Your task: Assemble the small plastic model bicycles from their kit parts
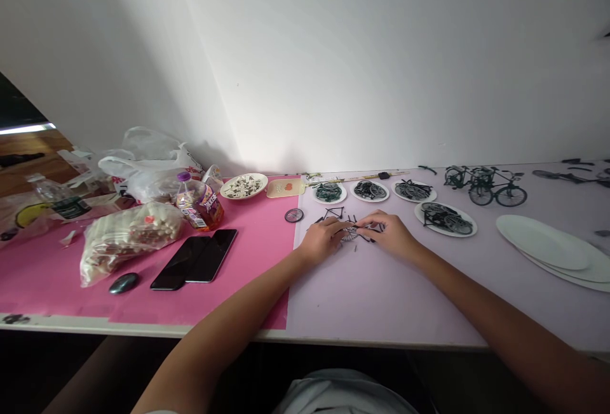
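Both my hands rest on the pale table, meeting over a small spoked wheel (350, 233) and thin black model bicycle parts. My left hand (323, 240) has its fingers curled and pinches the wheel from the left. My right hand (388, 232) is closed in a pinch on a thin black part (369, 228) next to the wheel. A loose black frame piece (335, 212) lies just behind my left hand. A small loose tyre (294, 214) lies further left at the pink mat's edge.
Several small white plates (370, 190) of dark parts stand behind my hands, with finished model bicycles (495, 188) at back right and stacked empty plates (548, 242) on the right. On the pink mat (248, 255) lie two phones (195, 259), a mouse (122, 282), a bottle (200, 201) and plastic bags.
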Demonstrator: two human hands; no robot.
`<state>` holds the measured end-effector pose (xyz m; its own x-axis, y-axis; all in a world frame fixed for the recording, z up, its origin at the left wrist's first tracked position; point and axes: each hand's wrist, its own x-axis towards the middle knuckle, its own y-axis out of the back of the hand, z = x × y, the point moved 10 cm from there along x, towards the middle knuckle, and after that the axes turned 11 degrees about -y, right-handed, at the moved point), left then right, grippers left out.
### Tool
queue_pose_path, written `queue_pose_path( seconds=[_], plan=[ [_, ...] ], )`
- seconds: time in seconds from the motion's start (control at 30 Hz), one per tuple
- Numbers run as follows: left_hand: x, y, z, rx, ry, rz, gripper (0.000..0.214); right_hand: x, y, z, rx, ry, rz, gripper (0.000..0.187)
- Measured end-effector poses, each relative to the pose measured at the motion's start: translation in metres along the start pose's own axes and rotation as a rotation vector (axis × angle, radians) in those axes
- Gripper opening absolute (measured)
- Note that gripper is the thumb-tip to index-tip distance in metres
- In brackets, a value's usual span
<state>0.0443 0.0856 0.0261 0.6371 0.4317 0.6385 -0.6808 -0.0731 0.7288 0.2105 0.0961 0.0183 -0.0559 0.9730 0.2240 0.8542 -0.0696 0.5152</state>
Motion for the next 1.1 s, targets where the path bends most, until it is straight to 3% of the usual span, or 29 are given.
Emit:
queue_pose_path(
  seconds=[0.3, 0.6, 1.1],
  plan=[
    [-0.003, -0.003, -0.005, 0.022, 0.044, -0.010, 0.036, 0.001, -0.002, -0.001, -0.010, -0.007, -0.011, 0.027],
    [-0.005, -0.005, 0.000, 0.014, 0.009, -0.071, 0.054, 0.006, 0.007, 0.005, 0.148, 0.000, 0.036, 0.037],
    [-0.004, -0.006, -0.001, 0.053, -0.006, -0.091, 0.049, 0.002, 0.000, 0.011, 0.261, -0.107, -0.018, 0.044]
  ],
)
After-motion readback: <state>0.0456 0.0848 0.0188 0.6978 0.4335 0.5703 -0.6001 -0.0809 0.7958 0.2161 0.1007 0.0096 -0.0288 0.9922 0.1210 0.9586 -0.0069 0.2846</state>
